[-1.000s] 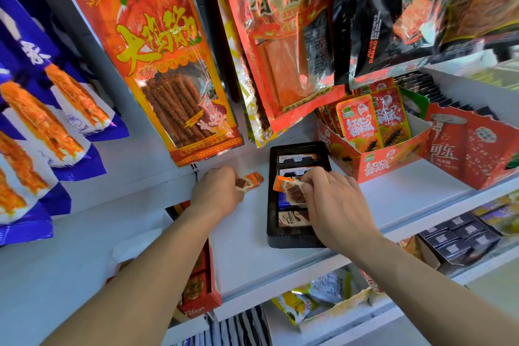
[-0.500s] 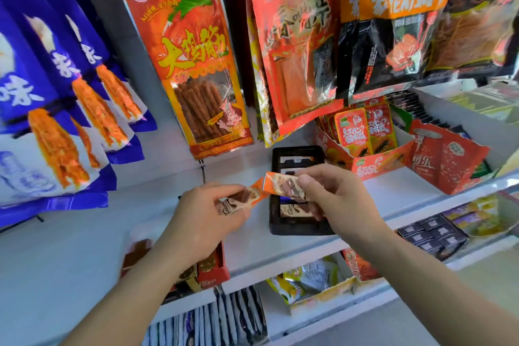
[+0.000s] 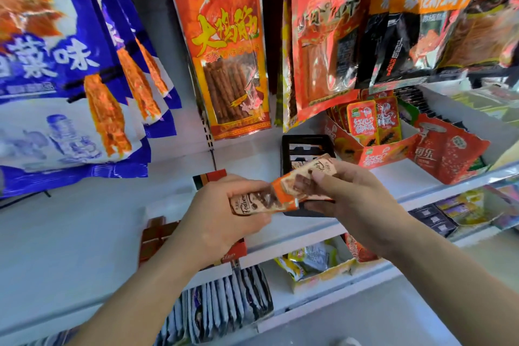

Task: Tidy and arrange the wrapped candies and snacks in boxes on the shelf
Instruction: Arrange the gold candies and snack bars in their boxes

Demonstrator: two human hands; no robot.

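My left hand (image 3: 224, 213) grips one orange-and-cream wrapped candy bar (image 3: 258, 201) with brown chocolate print. My right hand (image 3: 356, 194) grips a second bar of the same kind (image 3: 311, 174), its end overlapping the first. Both bars are held in the air in front of the white shelf (image 3: 393, 182). Behind the hands a black display tray (image 3: 306, 143) lies on the shelf; its slots are mostly hidden by the bars and my right hand.
A red-orange open box of snack packets (image 3: 373, 146) and a red carton (image 3: 449, 154) stand right of the tray. Large snack bags (image 3: 222, 45) hang above. A red box (image 3: 157, 236) sits lower left; boxed goods (image 3: 317, 264) fill the shelf below.
Both hands have come away from the black tray toward me, each holding a candy bar, and the two bars now meet end to end. The camera view has tilted upward.
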